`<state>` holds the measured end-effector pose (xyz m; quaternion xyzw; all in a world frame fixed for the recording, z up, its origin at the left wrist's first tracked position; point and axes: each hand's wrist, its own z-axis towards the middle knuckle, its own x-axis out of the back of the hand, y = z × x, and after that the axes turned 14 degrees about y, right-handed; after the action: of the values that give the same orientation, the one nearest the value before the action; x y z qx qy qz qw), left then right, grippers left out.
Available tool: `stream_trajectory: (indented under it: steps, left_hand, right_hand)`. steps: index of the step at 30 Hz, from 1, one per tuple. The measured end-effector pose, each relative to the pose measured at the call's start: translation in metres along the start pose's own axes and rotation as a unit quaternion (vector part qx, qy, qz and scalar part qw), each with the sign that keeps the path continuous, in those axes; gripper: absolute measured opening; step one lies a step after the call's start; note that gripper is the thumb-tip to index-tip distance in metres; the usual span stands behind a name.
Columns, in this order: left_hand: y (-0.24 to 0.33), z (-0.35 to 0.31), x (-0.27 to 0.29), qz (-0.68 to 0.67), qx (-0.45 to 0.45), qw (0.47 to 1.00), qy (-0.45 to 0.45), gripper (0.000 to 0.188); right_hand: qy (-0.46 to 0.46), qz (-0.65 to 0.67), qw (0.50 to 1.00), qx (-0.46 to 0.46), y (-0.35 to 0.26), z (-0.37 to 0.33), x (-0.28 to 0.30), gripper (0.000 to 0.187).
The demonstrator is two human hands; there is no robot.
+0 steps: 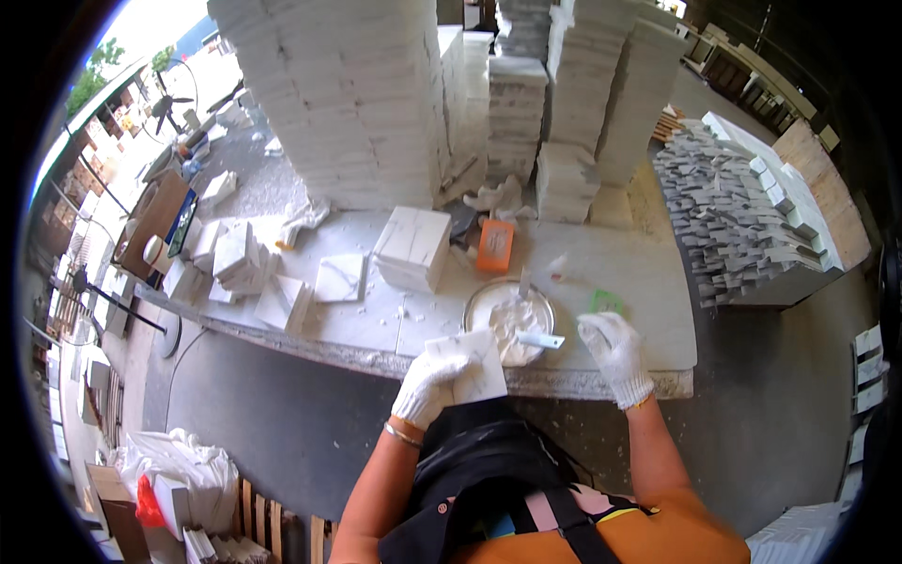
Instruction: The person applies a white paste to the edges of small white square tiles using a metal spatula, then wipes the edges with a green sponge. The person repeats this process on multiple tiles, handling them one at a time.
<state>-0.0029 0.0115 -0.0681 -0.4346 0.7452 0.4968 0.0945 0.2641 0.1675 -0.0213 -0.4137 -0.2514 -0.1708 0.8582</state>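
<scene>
A square white marble tile with grey veins [483,365] is gripped by my gloved left hand [433,386], over the table's front edge. My gloved right hand [616,360] is over the table at the right, fingers loosely bent and apart, with nothing visible in them. Just beyond its fingertips lies a small green piece [607,301]. Between my hands sits a round metal bowl [469,303] lined with crumpled, whitish plastic [512,320]. A scraper with a pale blue handle [539,340] rests across the bowl's near right side.
An orange box [495,246] stands behind the bowl, near a block of stacked tiles [412,246]. A single tile [339,277] lies farther left, beside loose tile piles [239,256]. Tall tile stacks [329,103] rise at the back. A pallet of grey-white pieces [742,221] stands right.
</scene>
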Motion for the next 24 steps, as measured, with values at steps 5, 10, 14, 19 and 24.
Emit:
stream_trajectory:
  steps: [5, 10, 14, 19, 24]
  left_hand:
    - [0.003, -0.013, -0.002, 0.015, -0.034, 0.999, 0.011, 0.034]
    - [0.001, -0.013, -0.003, 0.041, -0.047, 0.998, 0.028, 0.036]
    - [-0.004, -0.009, 0.001, 0.046, -0.053, 0.997, 0.041, 0.035]
    - [-0.002, -0.007, -0.001, 0.059, -0.074, 0.993, 0.065, 0.035]
    - [-0.001, -0.005, -0.001, 0.086, -0.057, 0.991, 0.079, 0.037]
  right_hand:
    - [-0.075, -0.043, 0.996, -0.029, -0.024, -0.006, -0.007, 0.029]
    - [-0.125, -0.027, 0.991, -0.05, -0.031, -0.004, -0.02, 0.028]
    - [-0.132, 0.02, 0.991, -0.004, -0.034, 0.003, -0.028, 0.022]
    - [-0.13, 0.055, 0.989, -0.051, -0.012, 0.004, -0.04, 0.021]
    - [-0.153, 0.171, 0.94, -0.252, -0.007, 0.011, -0.041, 0.021]
